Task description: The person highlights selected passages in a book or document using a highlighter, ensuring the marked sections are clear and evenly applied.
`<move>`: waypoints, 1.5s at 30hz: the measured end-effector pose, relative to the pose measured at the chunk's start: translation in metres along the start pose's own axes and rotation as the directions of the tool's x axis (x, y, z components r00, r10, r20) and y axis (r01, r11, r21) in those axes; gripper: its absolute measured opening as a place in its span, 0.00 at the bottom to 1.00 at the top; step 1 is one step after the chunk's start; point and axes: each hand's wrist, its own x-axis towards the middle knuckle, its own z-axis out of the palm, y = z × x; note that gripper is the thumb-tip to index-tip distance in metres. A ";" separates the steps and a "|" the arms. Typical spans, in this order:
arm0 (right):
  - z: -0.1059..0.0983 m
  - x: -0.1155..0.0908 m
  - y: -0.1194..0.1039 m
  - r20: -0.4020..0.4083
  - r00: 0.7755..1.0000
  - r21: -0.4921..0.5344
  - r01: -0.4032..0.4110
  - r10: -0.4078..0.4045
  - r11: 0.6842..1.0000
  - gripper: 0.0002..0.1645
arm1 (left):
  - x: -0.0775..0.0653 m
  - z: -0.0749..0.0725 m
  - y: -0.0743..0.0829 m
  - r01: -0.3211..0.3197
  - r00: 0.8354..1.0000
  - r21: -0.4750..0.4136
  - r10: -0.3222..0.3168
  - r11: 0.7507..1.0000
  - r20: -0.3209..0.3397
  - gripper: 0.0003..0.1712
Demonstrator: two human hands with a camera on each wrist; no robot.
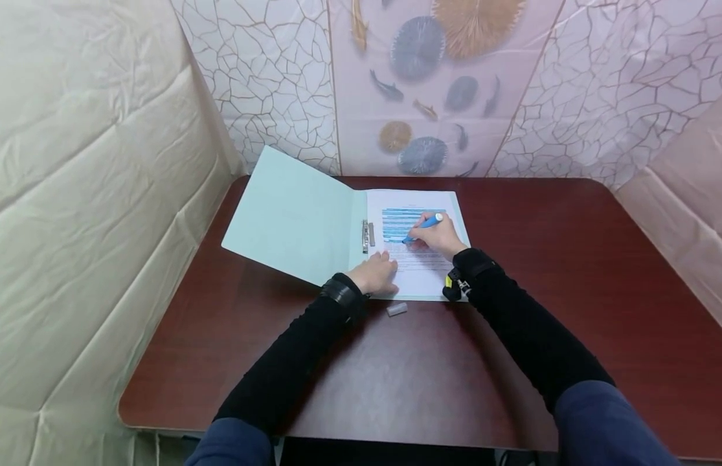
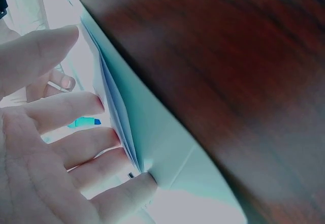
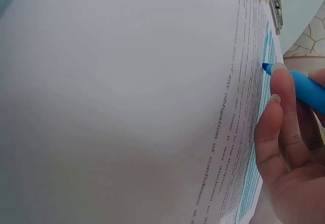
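Observation:
My right hand point(image 1: 439, 234) holds a blue highlighter point(image 1: 432, 221) like a pen, its tip at the lines of print on a white page point(image 1: 425, 272). In the right wrist view the highlighter point(image 3: 307, 89) is pinched between thumb and fingers, beside blue-marked lines point(image 3: 252, 176). The upper half of the text is coloured blue. My left hand point(image 1: 375, 274) rests with spread fingers on the lower left of the page. In the left wrist view its fingers point(image 2: 86, 145) reach over the page edges. The page lies in an open pale green folder point(image 1: 296, 217).
A metal clip point(image 1: 365, 237) sits at the folder's spine. One small grey cap-like piece point(image 1: 397, 309) lies on the dark red-brown table point(image 1: 547, 278) just in front of the folder. Patterned sheeting point(image 1: 279, 77) hangs behind the table, and pale cloth point(image 1: 87, 213) hangs at the left.

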 end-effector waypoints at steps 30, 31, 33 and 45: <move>-0.002 0.001 0.000 0.000 1.000 -0.048 -0.022 0.022 0.999 0.08 | -0.001 0.002 -0.002 0.002 1.000 -0.009 -0.002 1.000 -0.008 0.38; -0.002 0.001 0.000 -0.001 1.000 -0.049 -0.024 0.024 0.998 0.08 | 0.000 0.002 -0.001 0.003 1.000 -0.008 -0.003 1.000 -0.006 0.38; -0.003 0.000 -0.001 -0.007 1.000 -0.052 -0.027 0.026 0.998 0.08 | 0.000 0.002 -0.001 0.005 1.000 -0.006 -0.005 1.000 -0.005 0.38; -0.006 0.000 0.000 -0.018 1.000 -0.059 -0.003 0.002 0.998 0.06 | 0.000 0.000 0.000 0.011 1.000 -0.015 -0.011 1.000 0.007 0.38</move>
